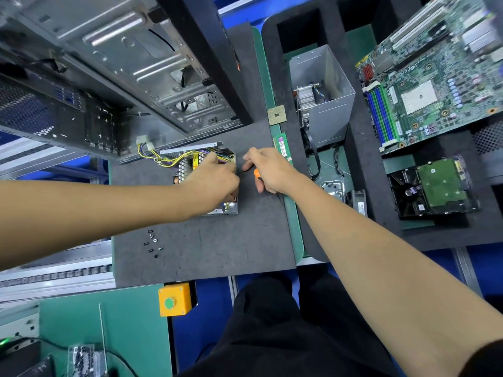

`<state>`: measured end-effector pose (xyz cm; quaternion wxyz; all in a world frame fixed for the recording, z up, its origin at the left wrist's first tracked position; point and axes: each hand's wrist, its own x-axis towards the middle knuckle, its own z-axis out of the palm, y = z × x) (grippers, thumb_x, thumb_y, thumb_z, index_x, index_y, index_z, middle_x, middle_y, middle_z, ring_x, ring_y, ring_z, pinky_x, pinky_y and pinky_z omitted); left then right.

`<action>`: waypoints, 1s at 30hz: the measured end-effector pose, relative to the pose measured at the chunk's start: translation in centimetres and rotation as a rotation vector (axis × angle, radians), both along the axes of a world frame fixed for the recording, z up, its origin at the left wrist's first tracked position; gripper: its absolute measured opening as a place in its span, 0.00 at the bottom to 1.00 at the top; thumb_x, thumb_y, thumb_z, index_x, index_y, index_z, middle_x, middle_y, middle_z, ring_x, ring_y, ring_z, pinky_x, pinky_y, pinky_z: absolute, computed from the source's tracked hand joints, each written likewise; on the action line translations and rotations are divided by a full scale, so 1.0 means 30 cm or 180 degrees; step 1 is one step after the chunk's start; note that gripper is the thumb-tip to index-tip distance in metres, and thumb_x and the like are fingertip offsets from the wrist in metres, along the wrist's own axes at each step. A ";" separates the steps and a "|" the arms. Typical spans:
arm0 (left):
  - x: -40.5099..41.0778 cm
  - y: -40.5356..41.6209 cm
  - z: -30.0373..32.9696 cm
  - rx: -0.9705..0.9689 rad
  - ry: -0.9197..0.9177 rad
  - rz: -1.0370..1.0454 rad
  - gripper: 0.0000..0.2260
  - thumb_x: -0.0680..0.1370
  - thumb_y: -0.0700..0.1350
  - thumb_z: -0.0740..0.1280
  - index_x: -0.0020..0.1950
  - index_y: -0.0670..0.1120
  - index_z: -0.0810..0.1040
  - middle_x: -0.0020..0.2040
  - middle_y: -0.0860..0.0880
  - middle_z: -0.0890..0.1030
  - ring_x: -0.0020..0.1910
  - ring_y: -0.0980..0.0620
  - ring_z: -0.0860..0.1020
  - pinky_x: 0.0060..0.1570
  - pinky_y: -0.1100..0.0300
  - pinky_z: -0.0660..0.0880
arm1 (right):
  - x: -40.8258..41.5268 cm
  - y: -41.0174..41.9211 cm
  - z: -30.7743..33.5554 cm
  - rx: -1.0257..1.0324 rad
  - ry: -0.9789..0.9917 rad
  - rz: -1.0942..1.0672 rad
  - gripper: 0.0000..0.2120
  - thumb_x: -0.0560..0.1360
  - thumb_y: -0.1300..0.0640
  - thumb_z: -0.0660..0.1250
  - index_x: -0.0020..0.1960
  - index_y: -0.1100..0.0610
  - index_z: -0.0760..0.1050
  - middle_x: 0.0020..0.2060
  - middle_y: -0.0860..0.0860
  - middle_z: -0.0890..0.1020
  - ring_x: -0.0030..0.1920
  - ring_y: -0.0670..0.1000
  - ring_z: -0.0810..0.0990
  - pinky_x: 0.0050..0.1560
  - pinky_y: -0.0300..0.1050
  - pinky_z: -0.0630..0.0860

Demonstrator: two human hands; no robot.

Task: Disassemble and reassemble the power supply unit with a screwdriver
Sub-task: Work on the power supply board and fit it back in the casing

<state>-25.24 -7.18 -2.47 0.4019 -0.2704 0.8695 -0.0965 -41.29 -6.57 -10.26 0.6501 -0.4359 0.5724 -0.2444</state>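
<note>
The open PSU [206, 183] sits on the mat directly under the left hand [215, 180] — fingers curled in among its parts. The right hand [268, 170], just beside it, grips the screwdriver [257, 174] — tip hidden, seemingly toward the PSU.

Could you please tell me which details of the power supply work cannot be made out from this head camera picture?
- Screwdriver: only a bit of orange handle shows in the right hand; tip hidden by the fingers.
- Power supply unit: the left hand covers much of its open interior.
- Loose screws: too small to tell types.
- Computer case: cut off by the top and left edges.
</note>
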 end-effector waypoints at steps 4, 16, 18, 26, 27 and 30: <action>0.010 -0.049 0.035 0.0495 0.0661 0.0440 0.07 0.81 0.55 0.65 0.55 0.56 0.80 0.54 0.57 0.80 0.53 0.54 0.79 0.58 0.55 0.65 | 0.000 -0.001 0.004 -0.0016 0.0008 0.0011 0.18 0.77 0.43 0.52 0.47 0.50 0.78 0.22 0.57 0.79 0.16 0.53 0.65 0.18 0.35 0.61; 0.048 -0.088 0.064 0.1380 0.1118 0.2103 0.03 0.78 0.52 0.72 0.47 0.55 0.80 0.42 0.61 0.81 0.49 0.60 0.77 0.51 0.51 0.57 | 0.000 0.003 0.017 0.0000 0.0064 0.0012 0.20 0.75 0.42 0.52 0.48 0.52 0.78 0.23 0.58 0.79 0.17 0.53 0.65 0.18 0.35 0.60; 0.038 -0.072 0.058 0.1333 0.1103 0.2103 0.02 0.79 0.51 0.72 0.48 0.55 0.81 0.42 0.62 0.80 0.50 0.59 0.76 0.53 0.51 0.56 | -0.001 0.005 0.018 0.0004 0.0059 0.0004 0.20 0.75 0.42 0.52 0.48 0.52 0.78 0.23 0.58 0.79 0.16 0.53 0.65 0.18 0.35 0.60; -0.008 0.002 0.032 0.0679 0.1172 0.1108 0.16 0.74 0.40 0.70 0.58 0.53 0.74 0.43 0.55 0.83 0.47 0.52 0.78 0.48 0.57 0.52 | -0.005 0.009 0.026 -0.0058 0.0078 0.0000 0.18 0.77 0.43 0.52 0.47 0.49 0.77 0.23 0.57 0.79 0.16 0.53 0.65 0.19 0.35 0.61; -0.015 0.001 0.031 0.0610 0.1141 0.1060 0.17 0.73 0.39 0.70 0.59 0.51 0.72 0.42 0.55 0.83 0.46 0.51 0.79 0.48 0.56 0.55 | -0.005 0.011 0.026 -0.0070 0.0093 0.0002 0.17 0.76 0.43 0.52 0.47 0.48 0.77 0.22 0.57 0.79 0.17 0.53 0.65 0.19 0.35 0.61; -0.042 -0.007 0.024 0.0386 0.0830 0.0720 0.18 0.72 0.39 0.67 0.59 0.50 0.66 0.41 0.53 0.82 0.44 0.48 0.80 0.52 0.53 0.61 | -0.004 0.012 0.025 -0.0108 0.0116 0.0011 0.15 0.77 0.43 0.52 0.46 0.45 0.76 0.22 0.56 0.78 0.17 0.53 0.66 0.18 0.34 0.61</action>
